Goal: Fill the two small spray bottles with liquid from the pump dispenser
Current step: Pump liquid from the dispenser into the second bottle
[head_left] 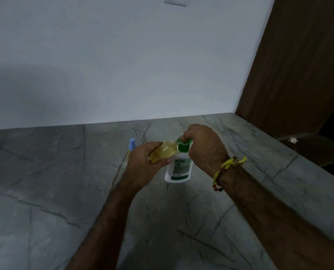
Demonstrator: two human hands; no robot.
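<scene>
My left hand grips a small clear spray bottle holding yellow liquid, tilted so that its open neck meets the green pump nozzle. The white pump dispenser with a green label stands upright on the grey marble counter. My right hand is closed over the green pump head from above. Behind my left hand stands a second small bottle with a blue cap, mostly hidden.
A white wall runs along the counter's back edge. At the right rises a dark brown wooden panel, and the counter's right edge drops off beside it. A small white object lies on the dark surface beyond.
</scene>
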